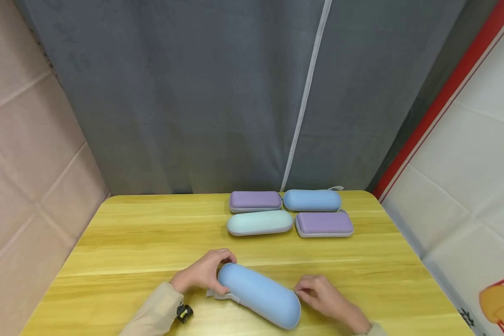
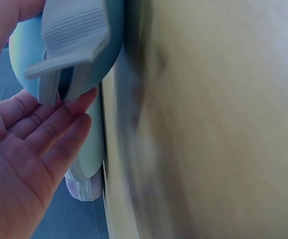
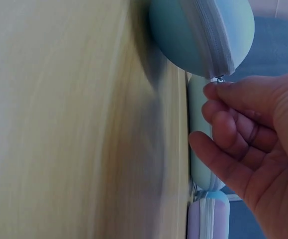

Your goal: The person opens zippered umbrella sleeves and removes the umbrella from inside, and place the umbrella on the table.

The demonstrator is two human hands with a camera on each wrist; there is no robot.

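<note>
A light blue zippered hard case (image 1: 258,295) lies slantwise near the front of the table. My left hand (image 1: 207,272) grips its left end between thumb and fingers, beside a grey fabric strap (image 2: 76,37). At the other end, my right hand (image 1: 325,298) pinches the small zipper pull (image 3: 220,78) between thumb and forefinger. A grey zipper band (image 3: 213,37) runs round the case, and its teeth look closed where the right wrist view shows them.
Behind stand a mint case (image 1: 260,222), two purple cases, one at the back (image 1: 255,201) and one at right (image 1: 324,224), and another blue case (image 1: 312,200). A grey curtain (image 1: 193,93) hangs beyond the wooden table (image 1: 151,233). Walls flank both sides.
</note>
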